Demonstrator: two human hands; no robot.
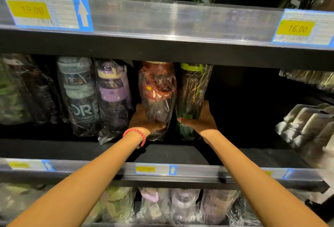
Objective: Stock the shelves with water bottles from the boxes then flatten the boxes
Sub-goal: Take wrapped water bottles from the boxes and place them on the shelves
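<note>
I have both hands reaching into the middle black metal shelf (162,151), each clamped on a bottle near its base. My left hand (144,118), with a red beaded bracelet (137,134) on its wrist, curls round the lower part of a red water bottle in clear plastic wrap (157,93); my right hand (200,120) grips the lower part of a dark water bottle with a lime-green lid, also in clear wrap (194,89). The two bottles stand upright just beside each other, roughly midway along the shelf and set back from its front edge; I cannot tell whether their bases rest on the shelf board.

To the left of the red one, a purple-banded wrapped bottle (113,96) stands near it, then a dark bottle with grey bands and white lettering (79,93), then more wrapped bottles toward the left end, blurred. To the right of the green-lidded bottle the shelf is dark. At the right end I see pale moulded packages (307,125), too blurred to identify.

A yellow price label reading 16.00 (296,28) sits on the front rail of the shelf above, near its right end. The lower shelf holds more wrapped bottles (180,207).
</note>
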